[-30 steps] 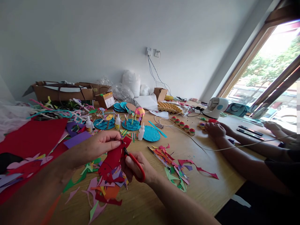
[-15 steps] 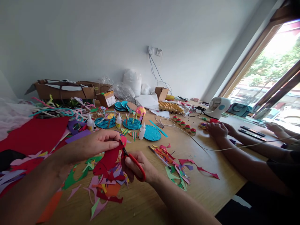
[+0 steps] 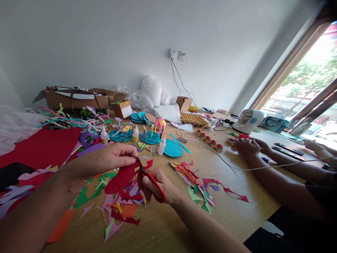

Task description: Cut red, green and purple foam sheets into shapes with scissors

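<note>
My left hand [image 3: 118, 157] pinches the upper end of a red paper cutout [image 3: 119, 180], which has a small face drawn on its lower end. In my right hand [image 3: 152, 184] is a pair of red-handled scissors [image 3: 161, 191]. Their dark blades meet the red paper just below my left fingertips, and a red offcut [image 3: 149, 164] sticks out to the right of the blades. Under the cutout lies a heap of coloured paper scraps [image 3: 129, 209]. A white glue bottle [image 3: 161, 147] stands beyond my right hand, beside a blue disc [image 3: 173, 148].
More scraps [image 3: 202, 196] and a pen [image 3: 181, 175] lie to the right. A large red sheet [image 3: 39, 146] covers the left side. Other people's hands [image 3: 246, 146] rest at the right near a white sewing machine [image 3: 248, 121]. A white cable [image 3: 252, 169] crosses the table.
The scissors' blades look more closed, and a red strip now stands out to the right of the cut. The view has shifted slightly, moving the scene a little rightward.
</note>
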Demonstrator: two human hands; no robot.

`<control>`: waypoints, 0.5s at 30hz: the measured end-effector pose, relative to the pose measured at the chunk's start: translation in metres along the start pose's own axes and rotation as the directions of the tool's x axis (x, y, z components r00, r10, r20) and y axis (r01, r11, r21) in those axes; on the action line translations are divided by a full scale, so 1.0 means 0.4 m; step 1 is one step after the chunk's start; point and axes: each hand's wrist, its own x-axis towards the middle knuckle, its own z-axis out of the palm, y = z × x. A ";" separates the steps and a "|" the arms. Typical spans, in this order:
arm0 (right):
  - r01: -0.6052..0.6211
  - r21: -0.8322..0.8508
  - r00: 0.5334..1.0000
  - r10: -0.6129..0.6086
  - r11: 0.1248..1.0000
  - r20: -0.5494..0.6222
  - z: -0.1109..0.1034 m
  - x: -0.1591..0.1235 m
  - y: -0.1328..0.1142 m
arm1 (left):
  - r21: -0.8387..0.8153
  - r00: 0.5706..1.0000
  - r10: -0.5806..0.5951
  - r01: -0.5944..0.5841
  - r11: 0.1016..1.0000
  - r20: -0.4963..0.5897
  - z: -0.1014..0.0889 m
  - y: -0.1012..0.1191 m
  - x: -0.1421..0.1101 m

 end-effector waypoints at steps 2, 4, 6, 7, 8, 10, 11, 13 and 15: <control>0.007 -0.007 1.000 -0.007 1.000 -0.023 0.000 0.001 -0.001 | -0.018 1.000 -0.006 0.006 1.000 0.001 0.004 0.003 0.001; 0.007 -0.013 0.999 -0.008 1.000 -0.044 0.001 0.002 -0.005 | -0.035 1.000 -0.014 0.014 0.999 0.007 0.008 0.005 0.001; -0.008 -0.015 0.999 0.007 1.000 -0.052 0.002 0.001 -0.008 | -0.046 1.000 -0.020 0.021 0.999 0.017 0.010 0.006 0.002; -0.015 -0.012 0.998 0.015 1.000 -0.055 0.003 0.000 -0.010 | -0.048 1.000 -0.021 0.022 0.999 0.023 0.011 0.006 0.003; -0.020 -0.010 0.998 0.019 1.000 -0.053 0.003 -0.001 -0.010 | -0.049 0.999 -0.021 0.022 0.999 0.025 0.011 0.005 0.003; -0.023 -0.007 0.998 0.022 1.000 -0.051 0.004 -0.002 -0.010 | -0.050 0.999 -0.022 0.023 0.998 0.028 0.011 0.003 0.004; -0.024 -0.005 0.999 0.024 1.000 -0.049 0.004 -0.002 -0.009 | -0.053 0.999 -0.025 0.026 0.998 0.031 0.010 0.001 0.005; -0.026 -0.005 0.999 0.025 1.000 -0.044 0.003 -0.003 -0.008 | -0.057 0.999 -0.029 0.031 0.998 0.044 0.007 -0.001 0.005; -0.030 -0.011 0.999 0.030 0.999 -0.037 0.003 -0.002 -0.008 | -0.055 0.997 -0.028 0.032 0.998 0.067 0.004 -0.004 0.004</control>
